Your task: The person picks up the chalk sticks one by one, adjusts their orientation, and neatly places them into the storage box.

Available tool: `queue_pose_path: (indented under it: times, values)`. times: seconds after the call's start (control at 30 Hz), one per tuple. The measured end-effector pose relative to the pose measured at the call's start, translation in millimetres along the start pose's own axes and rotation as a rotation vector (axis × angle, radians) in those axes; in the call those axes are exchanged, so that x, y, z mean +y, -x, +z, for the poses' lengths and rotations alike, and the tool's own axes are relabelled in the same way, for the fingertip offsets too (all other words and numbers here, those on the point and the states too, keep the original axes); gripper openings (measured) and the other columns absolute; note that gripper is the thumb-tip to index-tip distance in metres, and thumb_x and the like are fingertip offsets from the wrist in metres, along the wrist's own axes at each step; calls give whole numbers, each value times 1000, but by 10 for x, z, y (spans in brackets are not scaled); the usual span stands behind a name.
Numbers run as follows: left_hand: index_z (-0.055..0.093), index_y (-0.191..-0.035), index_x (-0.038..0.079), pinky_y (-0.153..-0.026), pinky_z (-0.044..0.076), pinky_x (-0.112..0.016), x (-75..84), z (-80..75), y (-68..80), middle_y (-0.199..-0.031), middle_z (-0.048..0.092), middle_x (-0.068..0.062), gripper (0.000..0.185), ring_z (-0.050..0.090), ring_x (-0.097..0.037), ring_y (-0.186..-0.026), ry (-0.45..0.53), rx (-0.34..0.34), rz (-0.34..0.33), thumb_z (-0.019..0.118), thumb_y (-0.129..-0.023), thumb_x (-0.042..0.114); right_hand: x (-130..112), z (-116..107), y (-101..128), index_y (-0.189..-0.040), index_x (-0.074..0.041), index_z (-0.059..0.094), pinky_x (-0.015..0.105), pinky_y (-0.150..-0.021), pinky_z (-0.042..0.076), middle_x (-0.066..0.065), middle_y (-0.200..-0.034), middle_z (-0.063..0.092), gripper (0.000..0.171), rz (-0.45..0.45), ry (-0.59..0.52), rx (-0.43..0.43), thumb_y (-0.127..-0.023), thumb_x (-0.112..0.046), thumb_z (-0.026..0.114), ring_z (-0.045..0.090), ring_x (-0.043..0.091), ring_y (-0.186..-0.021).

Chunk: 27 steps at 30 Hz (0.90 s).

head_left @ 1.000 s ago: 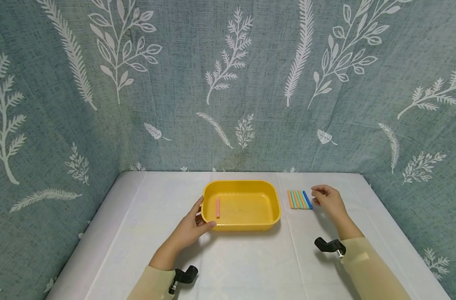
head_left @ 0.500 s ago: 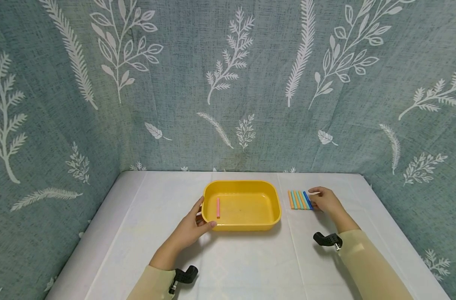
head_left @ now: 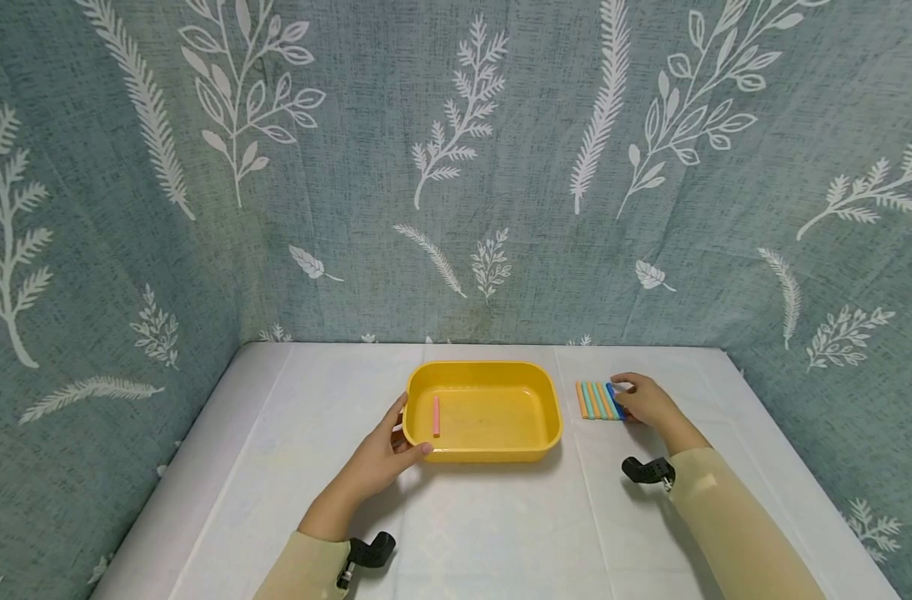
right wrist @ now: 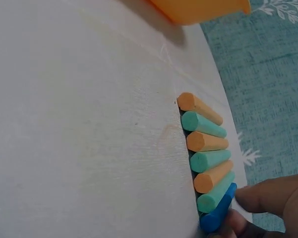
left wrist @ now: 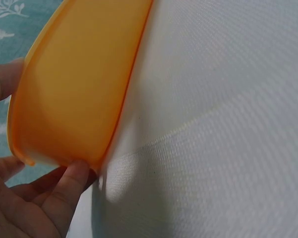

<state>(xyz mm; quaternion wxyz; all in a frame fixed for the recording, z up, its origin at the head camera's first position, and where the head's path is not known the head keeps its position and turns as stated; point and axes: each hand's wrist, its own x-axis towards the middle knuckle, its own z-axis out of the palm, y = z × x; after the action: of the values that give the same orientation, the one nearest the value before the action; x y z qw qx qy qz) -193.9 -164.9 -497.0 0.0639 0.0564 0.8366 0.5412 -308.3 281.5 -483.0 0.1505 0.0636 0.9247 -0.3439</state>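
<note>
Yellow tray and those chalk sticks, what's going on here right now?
A person sits at a white-clothed table. Their left hand grips the near left corner of a yellow plastic tray, which holds one pink chalk stick. Their right hand pinches the blue chalk stick at the right end of a row of orange and green chalk sticks lying beside the tray. The blue stick lies on the cloth, not yet lifted.

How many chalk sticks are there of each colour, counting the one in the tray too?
Orange chalk: 3
Green chalk: 3
Blue chalk: 1, touched by the right hand
Pink chalk: 1, in the yellow tray
Total: 8
</note>
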Motion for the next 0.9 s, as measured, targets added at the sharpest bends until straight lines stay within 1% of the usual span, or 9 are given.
queue_pose_path:
  times: [0.2,0.37,0.57,0.63,0.77,0.9]
  values:
    - [14,-162,17,-103,49,-41,-1,-7,-1,-154,39,-19,97,55,-31,-128,-2,-4,13,77,-90,31,-16,-19,-40,-147,0,45,31,-59,52,33,-129,51,48,-62,73,-61,-100,-7,47,56,23,-77]
    - [14,-162,16,-103,49,-41,0,-10,4,-154,39,-19,96,56,-31,-128,9,-8,15,77,-91,29,-31,-27,-26,-147,0,45,31,-59,51,31,-126,53,48,-72,101,-73,-100,-7,48,55,21,-74]
    - [13,-162,16,-103,49,-41,6,-8,10,-154,39,-19,97,56,-31,-128,2,-9,14,77,-91,30,-55,-67,11,-147,0,44,30,-57,48,32,-128,52,52,-78,125,-99,-96,-8,53,52,19,-67]
    - [13,-162,16,-103,49,-42,5,-7,8,-154,39,-19,97,55,-31,-128,-3,-7,13,77,-91,31,-56,-80,17,-146,1,45,31,-58,48,31,-127,53,53,-82,134,-103,-95,-8,55,53,19,-67]
    - [14,-162,16,-104,48,-42,-5,-2,-3,-154,40,-19,97,55,-31,-129,-13,-2,8,77,-90,32,-37,-93,16,-144,2,46,32,-61,51,30,-123,55,52,-78,133,-91,-94,-9,58,58,22,-75]
    - [14,-162,16,-104,49,-42,-2,2,-10,-154,40,-18,98,56,-30,-128,-14,-1,12,77,-90,33,10,-99,7,-143,3,46,33,-62,54,28,-118,56,52,-58,80,-62,-95,-11,60,60,24,-79]
